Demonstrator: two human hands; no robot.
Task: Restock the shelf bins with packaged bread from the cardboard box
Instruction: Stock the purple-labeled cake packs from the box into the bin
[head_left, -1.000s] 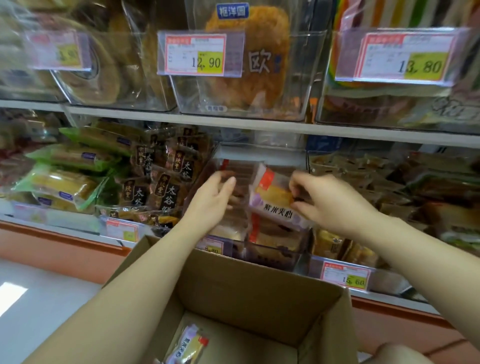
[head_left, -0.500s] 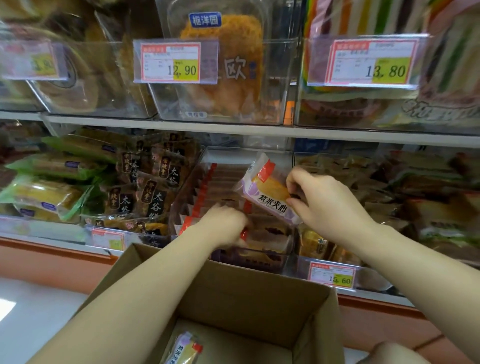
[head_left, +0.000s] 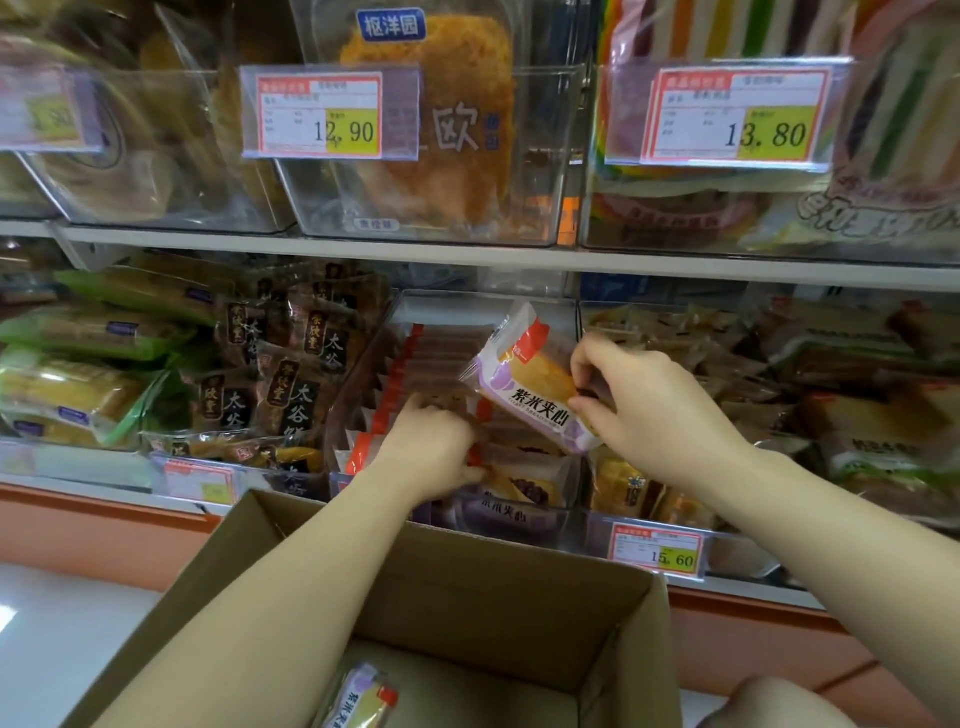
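My right hand (head_left: 649, 410) pinches a purple-and-white packaged bread (head_left: 530, 384) by its right edge and holds it tilted above the clear middle shelf bin (head_left: 488, 306). Inside that bin my left hand (head_left: 431, 441) lies among a row of the same packets (head_left: 441, 358), fingers curled down on the front ones; whether it grips one I cannot tell. The open cardboard box (head_left: 467, 587) sits just below my arms. One more purple bread packet (head_left: 358, 696) lies at the box's bottom.
Dark-wrapped cakes (head_left: 291, 379) and green-wrapped loaves (head_left: 78, 374) fill the bins to the left. Brown packets (head_left: 779, 374) fill those to the right. An upper shelf (head_left: 467, 254) carries clear bins with price tags (head_left: 319, 114). A 15.60 tag (head_left: 657, 551) hangs below.
My left hand dropped from the upright packets to the front of the bin. My right hand lifted the purple packet slightly and tilted it. The view moved closer to the shelf.
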